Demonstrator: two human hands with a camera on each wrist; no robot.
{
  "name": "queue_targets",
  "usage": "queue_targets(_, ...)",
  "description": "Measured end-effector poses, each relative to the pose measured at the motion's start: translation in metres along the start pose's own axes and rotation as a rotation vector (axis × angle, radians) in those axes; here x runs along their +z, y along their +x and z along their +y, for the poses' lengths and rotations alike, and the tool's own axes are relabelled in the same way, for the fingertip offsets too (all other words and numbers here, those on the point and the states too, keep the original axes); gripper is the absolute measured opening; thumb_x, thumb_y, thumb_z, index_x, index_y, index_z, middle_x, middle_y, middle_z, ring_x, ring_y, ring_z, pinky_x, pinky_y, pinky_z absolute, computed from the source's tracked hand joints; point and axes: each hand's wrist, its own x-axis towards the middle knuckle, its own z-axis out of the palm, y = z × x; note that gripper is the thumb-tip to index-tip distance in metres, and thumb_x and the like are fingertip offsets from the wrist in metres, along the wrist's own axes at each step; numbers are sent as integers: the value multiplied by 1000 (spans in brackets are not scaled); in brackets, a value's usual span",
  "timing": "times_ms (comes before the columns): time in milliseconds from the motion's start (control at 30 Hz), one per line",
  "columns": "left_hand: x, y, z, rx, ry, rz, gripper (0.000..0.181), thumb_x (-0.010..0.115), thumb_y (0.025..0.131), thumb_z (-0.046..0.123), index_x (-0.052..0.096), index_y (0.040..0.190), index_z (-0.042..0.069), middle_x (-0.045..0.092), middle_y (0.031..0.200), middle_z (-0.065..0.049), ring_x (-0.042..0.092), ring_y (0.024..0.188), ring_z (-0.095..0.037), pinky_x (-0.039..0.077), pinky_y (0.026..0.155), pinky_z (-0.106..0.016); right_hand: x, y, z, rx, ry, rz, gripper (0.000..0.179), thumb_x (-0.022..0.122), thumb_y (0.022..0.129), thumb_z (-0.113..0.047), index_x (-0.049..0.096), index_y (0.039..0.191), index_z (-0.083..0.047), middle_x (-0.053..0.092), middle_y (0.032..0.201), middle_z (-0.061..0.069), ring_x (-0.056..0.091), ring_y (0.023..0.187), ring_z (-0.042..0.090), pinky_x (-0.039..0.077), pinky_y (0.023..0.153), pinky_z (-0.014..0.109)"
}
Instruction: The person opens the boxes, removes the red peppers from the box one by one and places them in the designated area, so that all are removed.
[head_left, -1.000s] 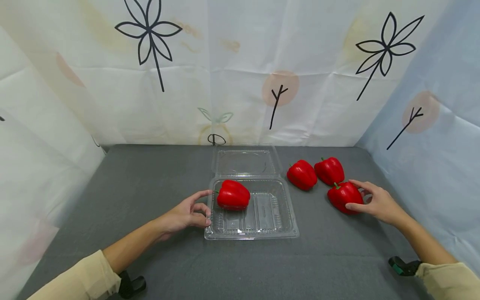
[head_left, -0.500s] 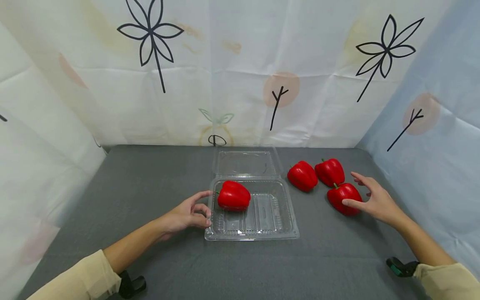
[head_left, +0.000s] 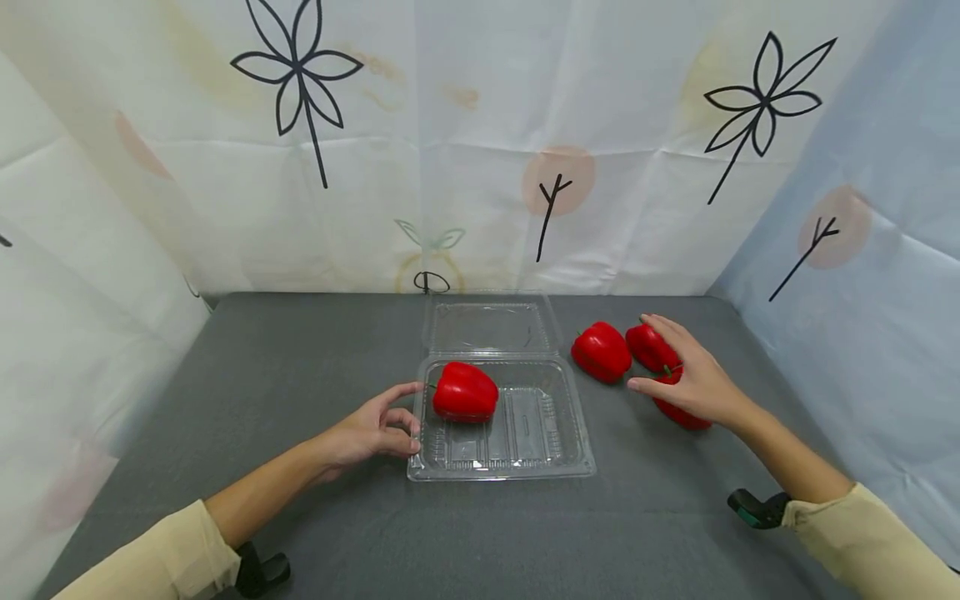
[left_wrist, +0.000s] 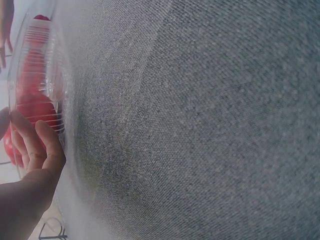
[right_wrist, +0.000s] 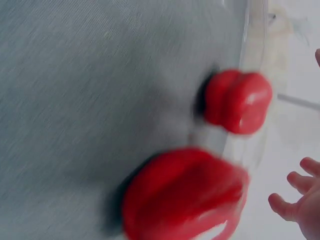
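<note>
In the head view a clear plastic clamshell container (head_left: 528,421) lies unfolded, its lid (head_left: 491,325) toward the back wall. One red bell pepper (head_left: 465,392) sits in its left half, stem to the left. My left hand (head_left: 375,425) holds the container's left rim; in the left wrist view its curled fingers (left_wrist: 37,150) lie against the outer wall. My right hand (head_left: 693,379), fingers spread and holding nothing, hovers over the front pepper (head_left: 682,414) and partly hides it. Behind are a far pepper (head_left: 651,348), also partly covered, and a left pepper (head_left: 602,352).
A grey cloth-covered table (head_left: 300,358) carries everything. White patterned fabric (head_left: 480,125) hangs behind it, with a bluish fabric side (head_left: 862,333) at the right. Black wrist mounts (head_left: 757,508) sit at both cuffs.
My right hand has let go of the front pepper, lifted, and moved left and back above the loose peppers. The left hand, the container and the peppers have stayed in place.
</note>
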Motion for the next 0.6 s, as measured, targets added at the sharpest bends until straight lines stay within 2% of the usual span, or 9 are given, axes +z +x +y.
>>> queue_targets(300, -1, 1, -1, -4, 0, 0, 86, 70, 89, 4, 17, 156, 7, 59, 97, -6, 62, 83, -18, 54, 81, -32, 33, 29, -35, -129, 46, -166, 95, 79, 82, -35, 26, 157, -10, 28, 160, 17, 30, 143, 40, 37, 101, 67)
queue_targets(600, -1, 1, -1, -6, -3, 3, 85, 70, 88, 3, 17, 155, 7, 58, 97, -6, 62, 82, -18, 54, 81, -32, 62, 44, -67, -180, 182, -300, 95, 79, 83, -38, 26, 158, -18, 32, 160, 10, 33, 144, 31, 38, 104, 60)
